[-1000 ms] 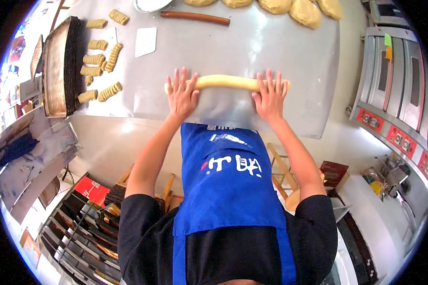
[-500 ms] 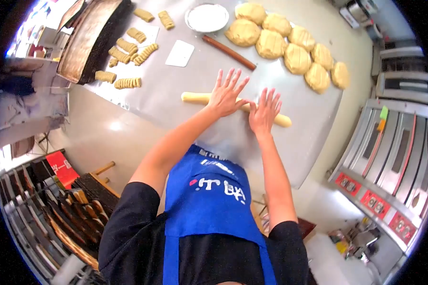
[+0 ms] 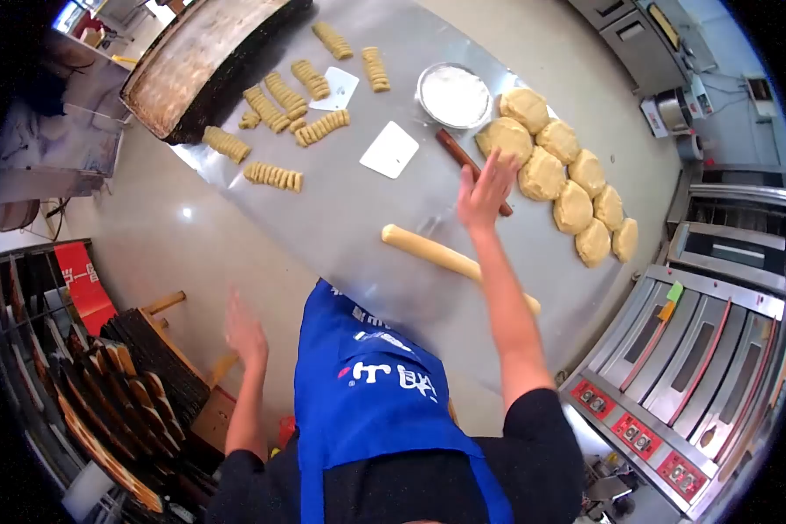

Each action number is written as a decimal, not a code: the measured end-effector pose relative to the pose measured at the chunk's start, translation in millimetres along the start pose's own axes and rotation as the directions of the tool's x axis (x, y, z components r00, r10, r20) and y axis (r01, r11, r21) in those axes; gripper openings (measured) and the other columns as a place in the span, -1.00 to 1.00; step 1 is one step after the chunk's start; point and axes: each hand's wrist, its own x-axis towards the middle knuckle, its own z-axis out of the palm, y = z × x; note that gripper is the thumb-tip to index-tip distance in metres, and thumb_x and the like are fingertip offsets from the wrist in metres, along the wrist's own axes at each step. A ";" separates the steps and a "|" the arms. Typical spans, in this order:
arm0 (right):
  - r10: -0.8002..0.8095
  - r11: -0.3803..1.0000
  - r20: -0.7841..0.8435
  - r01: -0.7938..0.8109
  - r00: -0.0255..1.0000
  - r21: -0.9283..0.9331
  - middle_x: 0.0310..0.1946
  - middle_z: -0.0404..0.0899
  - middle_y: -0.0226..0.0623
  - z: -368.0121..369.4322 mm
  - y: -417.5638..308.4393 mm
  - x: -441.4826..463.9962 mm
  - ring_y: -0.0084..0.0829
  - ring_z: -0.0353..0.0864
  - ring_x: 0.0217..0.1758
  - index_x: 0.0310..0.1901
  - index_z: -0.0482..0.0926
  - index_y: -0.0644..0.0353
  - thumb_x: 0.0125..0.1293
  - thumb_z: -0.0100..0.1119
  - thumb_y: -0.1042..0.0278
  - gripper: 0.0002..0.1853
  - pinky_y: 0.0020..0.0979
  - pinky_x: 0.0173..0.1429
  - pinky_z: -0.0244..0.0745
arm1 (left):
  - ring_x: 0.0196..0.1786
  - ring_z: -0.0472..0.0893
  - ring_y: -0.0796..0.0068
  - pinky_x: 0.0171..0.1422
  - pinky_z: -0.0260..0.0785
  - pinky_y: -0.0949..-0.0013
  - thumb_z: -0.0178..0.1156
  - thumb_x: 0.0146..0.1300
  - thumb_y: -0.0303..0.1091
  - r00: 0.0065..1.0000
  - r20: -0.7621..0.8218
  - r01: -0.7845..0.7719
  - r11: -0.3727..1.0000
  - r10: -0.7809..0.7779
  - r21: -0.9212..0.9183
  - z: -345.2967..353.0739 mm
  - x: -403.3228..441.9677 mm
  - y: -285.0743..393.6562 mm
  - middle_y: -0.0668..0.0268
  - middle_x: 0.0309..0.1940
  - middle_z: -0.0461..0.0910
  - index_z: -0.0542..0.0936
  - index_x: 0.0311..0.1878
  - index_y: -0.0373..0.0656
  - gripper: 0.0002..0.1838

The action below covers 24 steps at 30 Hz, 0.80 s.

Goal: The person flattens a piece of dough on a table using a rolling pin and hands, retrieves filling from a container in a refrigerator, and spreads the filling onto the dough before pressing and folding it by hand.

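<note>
A long pale dough roll (image 3: 432, 251) lies on the metal table (image 3: 341, 210), partly hidden by my right forearm. My right hand (image 3: 487, 190) is over the brown rolling pin (image 3: 459, 154), fingers spread, close to the rounded dough pieces (image 3: 543, 175); whether it touches the pin I cannot tell. Off the table's near left edge, my left hand (image 3: 246, 330) is over the floor, blurred by motion, with its fingers smeared. A bowl of white powder (image 3: 454, 96) stands beyond the pin. A white scraper (image 3: 389, 150) lies left of the pin.
Several ridged dough pieces (image 3: 273, 176) lie on the table's left part, beside a second white scraper (image 3: 336, 89). A stack of dark trays (image 3: 205, 65) stands at the far left corner. Racked trays (image 3: 105, 419) are at lower left, and ovens (image 3: 672, 367) at right.
Both hands have left the dough roll. My right hand has moved forward to the rolling pin, my left hand back and left off the table. The view has turned and shifted.
</note>
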 end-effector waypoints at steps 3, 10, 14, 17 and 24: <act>0.078 0.993 0.100 -0.068 0.992 -0.097 0.83 -0.33 0.25 68.9 15.3 102.2 0.36 -0.43 0.87 0.83 -0.16 0.08 0.68 -0.08 -0.33 -0.04 0.26 0.85 -0.45 | 0.48 0.59 -0.11 0.56 0.41 -0.07 0.19 0.62 0.09 0.733 0.287 0.647 0.762 -0.617 -0.012 70.2 -31.5 -165.4 -0.14 0.46 0.57 0.48 0.54 -0.35 -0.28; 0.150 0.935 0.332 -0.024 0.931 -0.355 0.83 -0.44 0.23 176.7 34.7 200.7 0.28 -0.54 0.88 0.83 -0.18 0.07 0.62 -0.27 -0.52 0.04 0.20 0.86 -0.61 | 0.19 0.78 0.11 0.30 0.57 0.11 0.28 0.58 0.11 0.675 0.478 0.612 0.789 -0.562 0.063 47.5 -136.2 -208.6 -0.07 0.16 0.79 0.71 0.22 -0.36 -0.40; 0.124 0.928 0.254 -0.021 0.959 -0.371 0.84 -0.35 0.20 190.4 41.2 196.3 0.28 -0.48 0.89 0.82 -0.09 0.05 0.64 -0.25 -0.48 -0.01 0.20 0.85 -0.56 | 0.18 0.76 0.17 0.26 0.59 0.15 0.25 0.63 0.06 0.470 0.633 0.876 0.415 -0.615 -0.247 56.6 -150.1 -204.8 0.05 0.18 0.78 0.68 0.31 -0.33 -0.42; 0.327 0.871 0.383 -0.118 0.864 -0.476 0.84 -0.38 0.21 171.3 12.0 199.3 0.17 -0.43 0.90 0.82 -0.21 0.19 0.71 -0.26 -0.34 -0.04 0.11 0.87 -0.57 | 0.14 0.75 0.25 0.26 0.58 0.19 0.22 0.67 0.04 0.552 0.584 0.806 0.560 -0.596 -0.190 37.9 -118.1 -169.7 0.08 0.14 0.78 0.63 0.38 -0.35 -0.41; 0.007 0.996 0.171 0.009 0.985 -0.091 0.84 -0.14 0.08 198.7 87.2 206.8 0.15 -0.29 0.90 0.79 0.06 0.10 0.71 -0.24 -0.39 -0.11 0.09 0.88 -0.37 | 0.21 0.74 0.30 0.35 0.57 0.22 0.19 0.71 -0.14 0.916 0.230 0.397 0.832 -0.329 -0.388 -9.2 42.0 -106.6 0.09 0.20 0.76 0.61 0.41 -0.35 -0.52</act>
